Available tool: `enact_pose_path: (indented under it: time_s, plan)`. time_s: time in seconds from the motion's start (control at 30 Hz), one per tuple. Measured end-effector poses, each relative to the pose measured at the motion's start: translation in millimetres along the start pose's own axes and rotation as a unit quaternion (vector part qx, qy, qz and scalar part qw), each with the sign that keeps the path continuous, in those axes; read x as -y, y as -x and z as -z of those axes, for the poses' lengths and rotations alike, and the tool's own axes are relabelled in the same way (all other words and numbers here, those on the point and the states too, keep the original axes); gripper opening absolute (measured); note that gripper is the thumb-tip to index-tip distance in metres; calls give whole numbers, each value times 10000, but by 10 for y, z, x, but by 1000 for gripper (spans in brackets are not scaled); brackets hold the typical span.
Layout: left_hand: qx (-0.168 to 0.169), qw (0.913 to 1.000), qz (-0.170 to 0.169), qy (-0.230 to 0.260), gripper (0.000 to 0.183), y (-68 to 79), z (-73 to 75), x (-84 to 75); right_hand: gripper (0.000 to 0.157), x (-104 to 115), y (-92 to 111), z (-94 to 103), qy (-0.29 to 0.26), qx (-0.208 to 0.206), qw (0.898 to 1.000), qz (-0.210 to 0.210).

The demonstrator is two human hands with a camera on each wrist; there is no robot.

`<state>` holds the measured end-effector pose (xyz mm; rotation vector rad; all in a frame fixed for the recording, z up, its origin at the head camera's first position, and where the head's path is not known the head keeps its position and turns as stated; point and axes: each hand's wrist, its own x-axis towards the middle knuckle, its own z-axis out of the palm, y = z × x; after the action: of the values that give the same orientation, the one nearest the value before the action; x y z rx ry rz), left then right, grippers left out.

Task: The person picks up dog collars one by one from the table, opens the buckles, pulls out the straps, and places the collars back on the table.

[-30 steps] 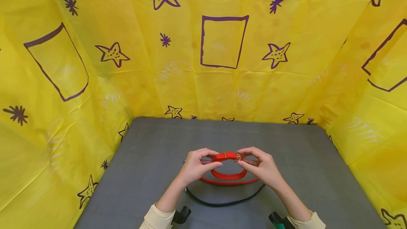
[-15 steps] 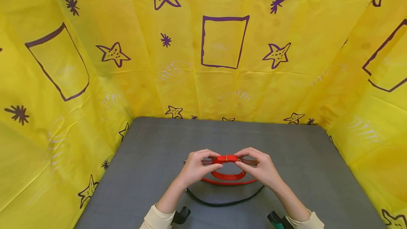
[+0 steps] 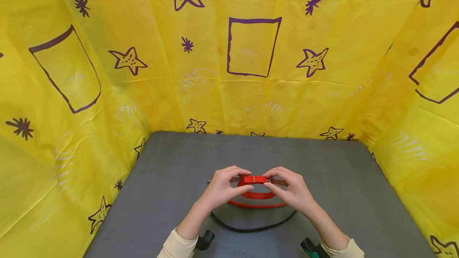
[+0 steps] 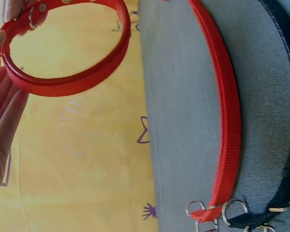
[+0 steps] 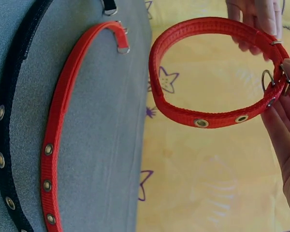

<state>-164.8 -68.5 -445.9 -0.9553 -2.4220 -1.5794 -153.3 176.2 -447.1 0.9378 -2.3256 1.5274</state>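
A red pet collar [image 3: 257, 180] with a metal buckle, fastened into a loop, is held up over the table between both hands. My left hand [image 3: 225, 186] pinches its left end between thumb and fingers. The right hand [image 3: 288, 186] pinches the buckle end; a metal D-ring [image 5: 268, 80] hangs there in the right wrist view. Metal eyelets [image 5: 201, 123] line the strap. Below lies a second red collar [image 4: 229, 116], laid out in a curve with rings at one end. Nearer the person is a black collar [image 3: 251, 230], also curved, with its own eyelets.
A brownish strap [image 3: 279, 182] shows behind the hands, mostly hidden. All of this is on a grey table [image 3: 186, 158], enclosed by yellow cloth walls [image 3: 161, 102] with purple drawings. Dark wrist mounts [image 3: 205, 240] are at both forearms.
My right hand has shifted slightly left, bringing the hands closer, and its fingers now cover more of the buckle. The loop's lower edge has risen a little. The collars below stay put.
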Motion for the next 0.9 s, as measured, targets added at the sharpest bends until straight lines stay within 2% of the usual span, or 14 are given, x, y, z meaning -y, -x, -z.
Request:
enact_pose_path:
  time_s: [0.13, 0.27, 0.43, 0.9]
  plan:
    - [35, 9995, -297, -72, 32, -26, -8, -21, 25, -34, 5, -9, 79, 56, 9998, 167]
    - [46, 9989, -431, -169, 26, -46, -28, -19, 26, -30, 5, -12, 133, 75, 9996, 232]
    - [53, 9986, -459, -263, 22, -49, -38, -17, 21, -22, 16, -19, 174, 55, 9995, 262]
    - [-148, 9977, -652, -92, 21, -13, -54, 47, 32, -28, 15, -82, -83, -317, 9989, 337]
